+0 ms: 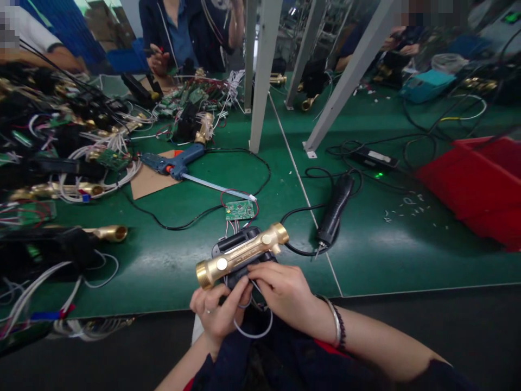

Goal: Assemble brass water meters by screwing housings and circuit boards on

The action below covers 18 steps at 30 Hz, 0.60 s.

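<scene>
A brass pipe body (240,254) with threaded ends lies tilted across a black plastic housing (234,239) at the table's front edge. My left hand (222,310), with a ring on one finger, is closed on the near side of the housing. The fingers of my right hand (283,288) are pinched against the same side, at a thin grey cable (260,334) that loops down between my hands. Exactly what lies under the fingertips is partly hidden. Just beyond the housing, a green circuit board (240,210) lies on the table, joined to it by wires.
A blue glue gun (179,163) rests on cardboard (148,182). To the right lie a black electric screwdriver (337,209), its power box (374,158) and a red bin (459,184). Wired brass assemblies (61,233) crowd the left. Metal posts (262,81) rise ahead; people sit beyond.
</scene>
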Motion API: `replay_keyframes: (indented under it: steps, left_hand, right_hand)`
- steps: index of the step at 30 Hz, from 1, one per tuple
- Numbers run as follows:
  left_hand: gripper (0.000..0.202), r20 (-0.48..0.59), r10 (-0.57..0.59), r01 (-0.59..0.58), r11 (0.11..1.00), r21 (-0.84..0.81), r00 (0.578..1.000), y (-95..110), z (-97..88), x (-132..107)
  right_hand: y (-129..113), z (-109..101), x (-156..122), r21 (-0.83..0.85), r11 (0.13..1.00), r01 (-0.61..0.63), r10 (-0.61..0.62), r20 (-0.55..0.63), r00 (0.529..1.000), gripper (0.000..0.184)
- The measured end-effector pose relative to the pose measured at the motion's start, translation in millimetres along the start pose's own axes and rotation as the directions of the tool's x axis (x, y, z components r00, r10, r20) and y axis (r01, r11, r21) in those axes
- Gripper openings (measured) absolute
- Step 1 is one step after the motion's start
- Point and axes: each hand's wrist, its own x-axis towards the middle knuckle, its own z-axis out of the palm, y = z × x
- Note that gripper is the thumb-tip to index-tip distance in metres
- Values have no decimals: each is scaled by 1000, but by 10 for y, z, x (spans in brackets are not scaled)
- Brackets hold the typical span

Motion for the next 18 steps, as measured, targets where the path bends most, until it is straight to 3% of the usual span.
replay_keyframes:
  steps: [5,10,14,18]
  left_hand:
    - [4,-8,95,-95,995,29,995,-41,1,26]
    - [7,-5,99,-98,994,39,995,-45,-1,35]
    - [5,6,77,-77,997,27,997,-38,0,23]
    - [2,26,54,-54,998,-15,998,-39,2,29]
  right_hand:
    - [10,15,-88,31,999,-27,25,48,999,29]
    - [96,-53,-122,111,993,-27,17,92,996,33]
    - [133,-52,-135,39,999,36,-37,32,999,31]
    - [103,-70,-124,-22,995,98,-97,74,993,32]
